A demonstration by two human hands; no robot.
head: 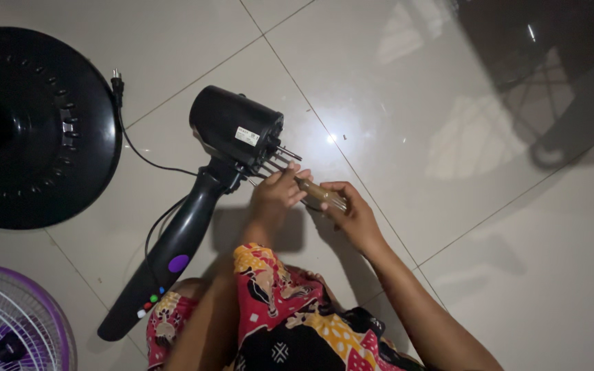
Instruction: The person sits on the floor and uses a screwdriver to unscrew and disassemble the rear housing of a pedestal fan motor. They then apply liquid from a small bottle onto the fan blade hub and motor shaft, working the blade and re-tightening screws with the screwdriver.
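glossy pale tile floor [448, 103] w/ grout lines, dim light, shadow of a round wire grille top right. no containers in view. round black fan base [36, 130] lies far left, well apart from the hands; white-and-purple fan guard [8, 323] at bottom left corner, cut off by frame. black power cord [139, 154] w/ plug runs from near the base to the fan neck. lying on the floor in the middle: black fan motor housing [235, 127] on its black neck/stand [166, 261], neck has a purple oval patch & small coloured buttons near its lower end; metal shaft and thin rods stick out of the motor front, toward the hands. left hand [276, 196] sits right at those rods, fingers curled, grip clenched round the front part of a screwdriver [321, 194]. right hand [355, 213] grasps the brownish handle of the same tool, just beside the left. tip itself hidden by fingers. person's lap in red/yellow/black patterned cloth [290, 323] at the bottom, nothing blocking the motor.
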